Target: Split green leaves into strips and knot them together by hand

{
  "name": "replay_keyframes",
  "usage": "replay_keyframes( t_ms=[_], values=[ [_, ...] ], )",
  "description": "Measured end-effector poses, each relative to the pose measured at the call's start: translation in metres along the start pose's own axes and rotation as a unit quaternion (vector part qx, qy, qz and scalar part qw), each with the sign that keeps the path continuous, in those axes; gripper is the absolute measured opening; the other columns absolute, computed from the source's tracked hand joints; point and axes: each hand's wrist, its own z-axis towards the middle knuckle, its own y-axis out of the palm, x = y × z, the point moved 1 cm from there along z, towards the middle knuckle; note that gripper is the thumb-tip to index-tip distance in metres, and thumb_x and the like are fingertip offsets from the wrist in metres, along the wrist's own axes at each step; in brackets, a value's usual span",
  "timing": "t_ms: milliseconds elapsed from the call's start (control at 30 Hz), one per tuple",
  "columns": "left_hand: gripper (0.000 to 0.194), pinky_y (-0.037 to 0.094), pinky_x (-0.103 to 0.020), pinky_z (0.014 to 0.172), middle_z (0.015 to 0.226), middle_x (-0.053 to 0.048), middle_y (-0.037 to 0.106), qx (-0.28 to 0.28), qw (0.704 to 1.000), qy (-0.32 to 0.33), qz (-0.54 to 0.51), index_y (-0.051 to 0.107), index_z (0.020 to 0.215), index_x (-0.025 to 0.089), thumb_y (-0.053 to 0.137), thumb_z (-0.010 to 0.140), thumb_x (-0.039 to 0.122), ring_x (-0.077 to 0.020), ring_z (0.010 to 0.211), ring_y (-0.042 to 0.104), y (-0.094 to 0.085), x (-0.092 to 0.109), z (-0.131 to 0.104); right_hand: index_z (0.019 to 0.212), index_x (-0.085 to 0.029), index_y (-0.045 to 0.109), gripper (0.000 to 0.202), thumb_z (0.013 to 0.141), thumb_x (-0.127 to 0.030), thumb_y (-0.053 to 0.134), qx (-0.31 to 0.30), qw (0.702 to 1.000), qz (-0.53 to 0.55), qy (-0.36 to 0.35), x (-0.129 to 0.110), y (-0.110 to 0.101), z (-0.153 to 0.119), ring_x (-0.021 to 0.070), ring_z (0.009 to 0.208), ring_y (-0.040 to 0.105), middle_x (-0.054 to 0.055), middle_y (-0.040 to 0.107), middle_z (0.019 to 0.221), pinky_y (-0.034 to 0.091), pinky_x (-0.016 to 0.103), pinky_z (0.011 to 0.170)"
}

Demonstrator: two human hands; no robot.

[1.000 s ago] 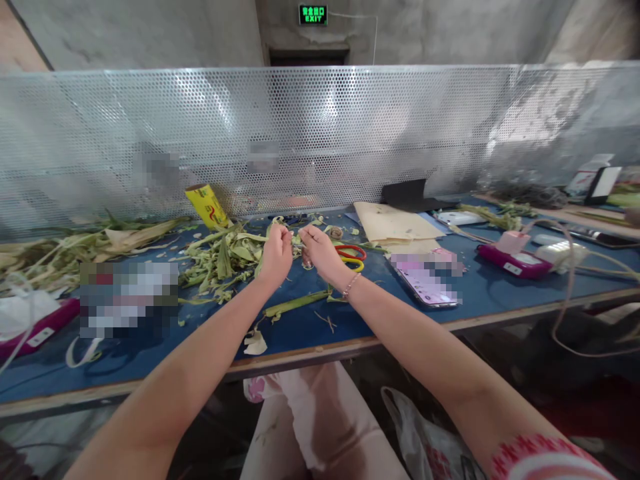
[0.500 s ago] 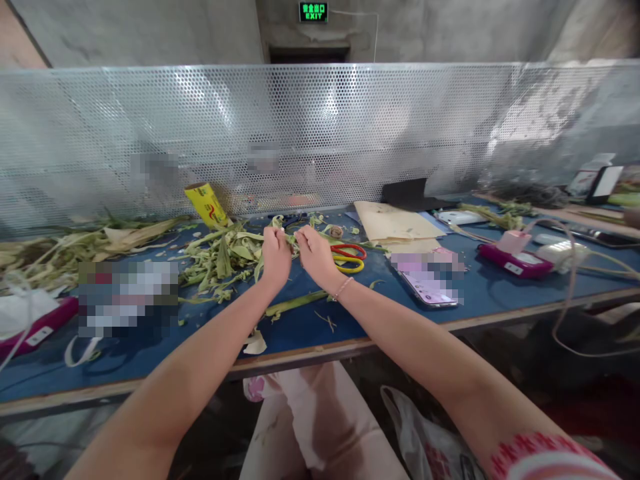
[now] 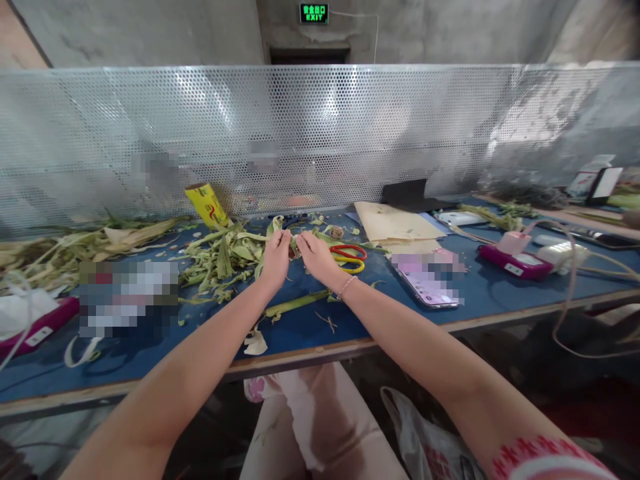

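Head view: a green stalk (image 3: pixel 297 304) lies crosswise this side of the fingers (image 3: pixel 303 244), its right end slightly farther off; left hand (image 3: pixel 277 256) and right hand (image 3: pixel 316 257) nearly meet, fingers curled, whether clamped on anything I cannot tell; leaves (image 3: pixel 225 259) flank the left, looped handles (image 3: pixel 363 253) the right

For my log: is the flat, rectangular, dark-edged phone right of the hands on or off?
On: the phone shows a lit pinkish-purple screen.
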Motion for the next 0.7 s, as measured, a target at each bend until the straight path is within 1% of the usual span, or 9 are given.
replay_keyframes(
  t_ms=[67, 133, 200, 267, 367, 467, 567, 700],
  values=[
    [0.027, 0.028, -0.022, 0.044, 0.053, 0.005, 0.030, -0.007, 0.998, 0.028, 0.051, 0.038, 0.063, 0.020, 0.046, 0.081, 0.040, -0.0083, 0.044, 0.033, -0.003, 0.004, -0.001, 0.058, -0.022, 0.029, 0.026, 0.083, -0.029, 0.034, -0.011, 1.000, 0.001, 0.014, 0.000, -0.002, 0.000, 0.0114, 0.052, 0.037, -0.004, 0.036, 0.052, 0.028, 0.024, 0.055],
    [0.026, 0.028, -0.022, 0.044, 0.053, 0.005, 0.032, -0.009, 0.996, 0.040, 0.085, 0.040, 0.064, 0.020, 0.047, 0.080, 0.038, -0.0084, 0.045, 0.034, -0.005, 0.009, -0.001, 0.057, -0.021, 0.029, 0.028, 0.083, -0.029, 0.035, -0.025, 0.999, 0.019, 0.030, 0.000, -0.003, 0.001, 0.0109, 0.052, 0.037, -0.004, 0.035, 0.051, 0.029, 0.023, 0.054],
    [0.025, 0.027, -0.021, 0.042, 0.053, 0.005, 0.031, -0.021, 0.996, 0.038, 0.080, 0.039, 0.064, 0.020, 0.047, 0.080, 0.037, -0.0080, 0.044, 0.032, -0.005, 0.012, 0.000, 0.057, -0.021, 0.031, 0.028, 0.083, -0.030, 0.036, -0.039, 0.997, 0.057, 0.045, 0.001, -0.004, 0.001, 0.0099, 0.050, 0.038, -0.005, 0.036, 0.049, 0.029, 0.022, 0.052],
    [0.024, 0.026, -0.020, 0.041, 0.052, 0.006, 0.027, -0.037, 0.998, 0.030, 0.047, 0.038, 0.064, 0.020, 0.047, 0.080, 0.036, -0.0073, 0.042, 0.029, -0.004, 0.013, 0.002, 0.058, -0.021, 0.032, 0.027, 0.084, -0.031, 0.036, -0.050, 0.991, 0.104, 0.064, 0.002, -0.004, 0.001, 0.0087, 0.046, 0.038, -0.006, 0.036, 0.047, 0.030, 0.021, 0.049],
    [0.024, 0.027, -0.020, 0.041, 0.054, 0.006, 0.025, -0.058, 0.998, 0.026, 0.012, 0.037, 0.066, 0.020, 0.044, 0.081, 0.037, -0.0071, 0.042, 0.027, -0.004, 0.012, 0.004, 0.061, -0.021, 0.034, 0.026, 0.084, -0.031, 0.036, -0.047, 0.982, 0.159, 0.091, 0.000, -0.004, 0.001, 0.0067, 0.040, 0.036, -0.008, 0.037, 0.044, 0.029, 0.019, 0.043],
    [0.026, 0.031, -0.021, 0.044, 0.055, 0.005, 0.027, -0.082, 0.995, 0.039, 0.032, 0.037, 0.066, 0.021, 0.043, 0.081, 0.040, -0.0078, 0.044, 0.028, -0.007, 0.013, 0.005, 0.062, -0.021, 0.035, 0.024, 0.084, -0.030, 0.036, -0.036, 0.974, 0.189, 0.115, -0.003, -0.004, 0.000, 0.0058, 0.036, 0.034, -0.008, 0.038, 0.043, 0.028, 0.019, 0.040],
    [0.027, 0.032, -0.021, 0.046, 0.054, 0.005, 0.030, -0.111, 0.989, 0.060, 0.072, 0.039, 0.065, 0.020, 0.046, 0.080, 0.042, -0.0084, 0.046, 0.030, -0.009, 0.017, 0.004, 0.062, -0.020, 0.037, 0.024, 0.084, -0.031, 0.037, -0.039, 0.970, 0.205, 0.127, -0.005, -0.005, -0.001, 0.0055, 0.035, 0.034, -0.008, 0.038, 0.042, 0.028, 0.018, 0.038],
    [0.026, 0.031, -0.021, 0.045, 0.054, 0.005, 0.029, -0.143, 0.985, 0.046, 0.087, 0.041, 0.065, 0.020, 0.047, 0.079, 0.041, -0.0081, 0.046, 0.029, -0.009, 0.023, 0.003, 0.061, -0.020, 0.037, 0.024, 0.082, -0.031, 0.038, -0.034, 0.964, 0.224, 0.138, 0.000, -0.003, -0.001, 0.0050, 0.035, 0.033, -0.009, 0.037, 0.042, 0.027, 0.017, 0.036]
  ],
)
